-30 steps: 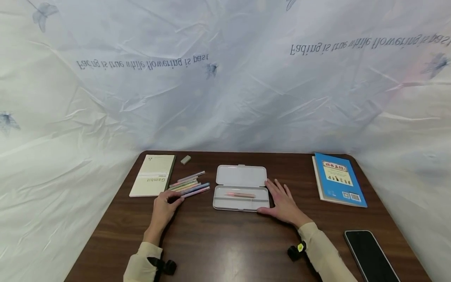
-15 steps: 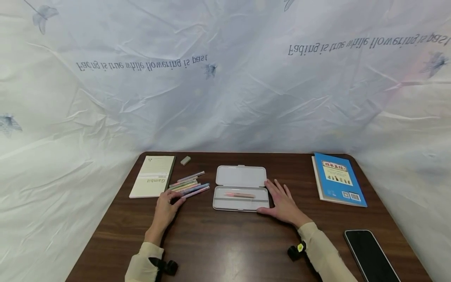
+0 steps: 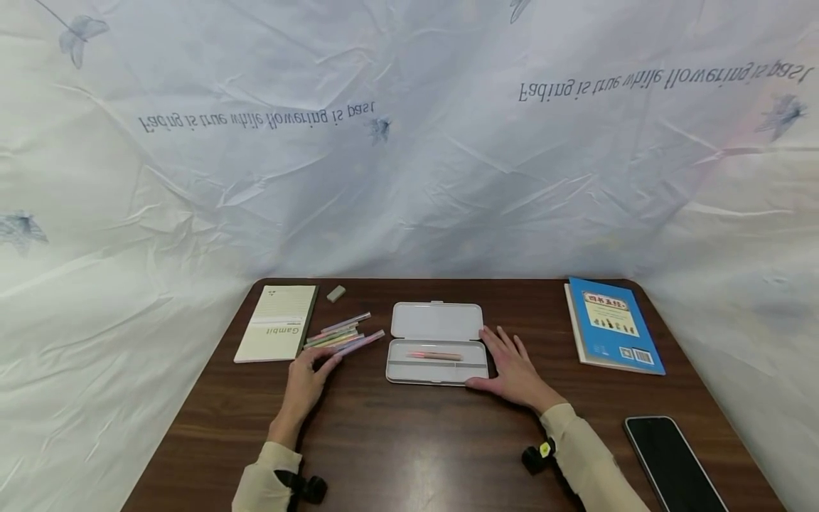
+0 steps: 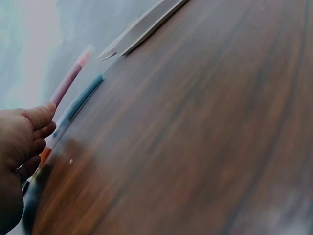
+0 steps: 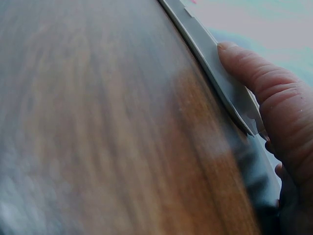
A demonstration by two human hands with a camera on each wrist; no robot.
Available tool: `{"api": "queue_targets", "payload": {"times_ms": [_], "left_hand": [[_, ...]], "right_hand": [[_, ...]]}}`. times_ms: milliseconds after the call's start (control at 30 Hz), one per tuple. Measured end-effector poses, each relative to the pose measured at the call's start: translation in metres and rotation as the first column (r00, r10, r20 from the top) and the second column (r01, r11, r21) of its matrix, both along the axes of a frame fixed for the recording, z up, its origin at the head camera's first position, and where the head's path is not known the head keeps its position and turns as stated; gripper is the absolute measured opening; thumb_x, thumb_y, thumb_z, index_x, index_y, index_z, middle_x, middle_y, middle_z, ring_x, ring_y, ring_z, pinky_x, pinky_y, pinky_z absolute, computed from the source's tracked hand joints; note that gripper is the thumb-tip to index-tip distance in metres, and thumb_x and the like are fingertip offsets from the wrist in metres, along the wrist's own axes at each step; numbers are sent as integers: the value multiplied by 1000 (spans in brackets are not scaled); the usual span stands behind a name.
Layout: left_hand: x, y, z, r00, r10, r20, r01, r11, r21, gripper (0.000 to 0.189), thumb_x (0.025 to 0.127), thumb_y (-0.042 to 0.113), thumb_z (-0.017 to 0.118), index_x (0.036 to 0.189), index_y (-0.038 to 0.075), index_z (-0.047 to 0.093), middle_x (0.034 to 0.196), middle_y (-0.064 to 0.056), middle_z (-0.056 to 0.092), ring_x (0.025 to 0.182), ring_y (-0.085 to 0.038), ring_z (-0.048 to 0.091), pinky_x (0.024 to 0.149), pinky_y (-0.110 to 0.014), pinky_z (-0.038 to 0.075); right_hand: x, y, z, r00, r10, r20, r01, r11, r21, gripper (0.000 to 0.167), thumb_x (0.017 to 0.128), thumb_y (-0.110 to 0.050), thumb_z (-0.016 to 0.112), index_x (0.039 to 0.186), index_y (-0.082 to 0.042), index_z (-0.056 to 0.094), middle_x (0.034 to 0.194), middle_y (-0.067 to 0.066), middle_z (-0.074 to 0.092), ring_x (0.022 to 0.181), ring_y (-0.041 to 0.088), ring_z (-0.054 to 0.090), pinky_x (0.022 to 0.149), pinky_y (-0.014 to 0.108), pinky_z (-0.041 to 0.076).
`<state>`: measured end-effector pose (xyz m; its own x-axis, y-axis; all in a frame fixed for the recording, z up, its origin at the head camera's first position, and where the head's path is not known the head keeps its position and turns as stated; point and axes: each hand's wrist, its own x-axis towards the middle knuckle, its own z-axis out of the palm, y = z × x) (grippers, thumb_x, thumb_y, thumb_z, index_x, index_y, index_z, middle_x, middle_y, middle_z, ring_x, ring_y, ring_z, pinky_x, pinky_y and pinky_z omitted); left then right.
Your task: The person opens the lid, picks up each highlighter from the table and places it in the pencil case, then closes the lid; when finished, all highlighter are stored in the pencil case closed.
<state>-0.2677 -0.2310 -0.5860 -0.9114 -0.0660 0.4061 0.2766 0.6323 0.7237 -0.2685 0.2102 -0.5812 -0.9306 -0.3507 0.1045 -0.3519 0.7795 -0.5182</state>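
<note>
My left hand (image 3: pixel 303 387) pinches a pinkish-purple pen (image 3: pixel 363 342) between thumb and fingers. In the left wrist view that pen (image 4: pixel 67 83) is tilted up, its tip apart from a blue pen (image 4: pixel 80 101) lying beneath. Several other coloured pens (image 3: pixel 333 334) lie in a loose bundle by the fingers. An open white pencil case (image 3: pixel 437 321) stands to the right, lid back, with one pink pen (image 3: pixel 436 355) in its rear compartment. With fingers spread, my right hand (image 3: pixel 517 373) rests against the case's right end; in the right wrist view the thumb (image 5: pixel 254 71) touches its side wall (image 5: pixel 210 58).
A cream notepad (image 3: pixel 275 323) lies at the back left, beside a small grey eraser (image 3: pixel 335 293). On the right are a blue book (image 3: pixel 611 323) and, nearer, a dark-screened phone (image 3: pixel 675 466). A patterned white sheet (image 3: pixel 409 178) hangs behind the brown table (image 3: pixel 409 441).
The left hand has shifted slightly right and taken up the pinkish-purple pen from the near side of the bundle; its tip has swung up and right. The right hand and case stay put.
</note>
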Motion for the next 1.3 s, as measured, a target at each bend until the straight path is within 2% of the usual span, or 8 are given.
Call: {"api": "queue_targets", "payload": {"times_ms": [133, 333, 533, 733, 833, 967, 1100, 1300], "left_hand": [[-4, 11, 1, 999, -42, -10, 43, 999, 29, 13, 89, 10, 86, 100, 5, 82, 104, -11, 79, 105, -32, 72, 95, -50, 53], [-9, 34, 4, 989, -145, -30, 145, 989, 34, 7, 90, 9, 84, 97, 8, 81, 100, -5, 79, 101, -27, 73, 92, -46, 56], [-15, 58, 7, 966, -253, -49, 252, 967, -16, 9, 90, 10, 83, 99, 9, 81, 100, -4, 79, 100, -26, 72, 91, -49, 55], [-21, 80, 10, 938, -338, -71, 332, 940, -82, 13, 88, 8, 84, 101, 5, 82, 100, -6, 78, 101, -29, 71, 96, -52, 53], [-24, 89, 12, 927, -363, -92, 352, 928, -120, 12, 88, 9, 85, 100, 7, 82, 99, -4, 77, 96, -25, 68, 89, -47, 54], [-27, 99, 15, 924, -377, -57, 363, 917, -166, 11, 90, 15, 84, 100, 11, 82, 99, 0, 75, 94, -20, 62, 81, -40, 52], [-29, 107, 18, 920, -391, 0, 382, 900, -210, 11, 92, 20, 82, 101, 13, 82, 102, 1, 73, 96, -19, 59, 81, -40, 51], [-31, 114, 20, 913, -407, 31, 401, 882, -248, 13, 93, 22, 82, 102, 13, 82, 100, 0, 72, 97, -21, 59, 83, -44, 51]], "right_hand": [[1, 0, 1, 1000, -3, -2, 3, 1000, 3, 111, 85, -67, 77, 166, -6, 31, 171, 18, 30, 159, 45, 18, 123, 70, 7], [1, 0, 1, 1000, -3, -2, 3, 1000, 5, 111, 85, -67, 77, 166, -6, 32, 171, 18, 31, 159, 46, 18, 123, 70, 8], [0, -1, 0, 1000, -4, -2, 4, 1000, 8, 111, 85, -68, 77, 166, -6, 32, 171, 17, 31, 159, 45, 19, 123, 70, 8], [0, -1, 1, 1000, -2, -6, 2, 1000, 5, 110, 85, -66, 77, 166, -6, 32, 171, 17, 32, 159, 45, 19, 123, 70, 8], [0, -2, 2, 1000, -3, -12, 3, 1000, 5, 110, 85, -65, 78, 165, -5, 33, 170, 18, 33, 159, 45, 20, 123, 71, 8], [0, -2, 3, 1000, -4, -17, 4, 1000, 6, 110, 84, -65, 78, 165, -4, 33, 170, 18, 33, 158, 46, 20, 123, 71, 9], [1, -2, 3, 1000, -3, -15, 3, 1000, 3, 110, 84, -64, 78, 165, -4, 33, 170, 19, 33, 158, 46, 20, 123, 71, 9], [1, -2, 4, 1000, 0, -17, 0, 1000, 8, 110, 85, -65, 77, 165, -5, 32, 170, 19, 32, 159, 46, 20, 123, 71, 9]]}}
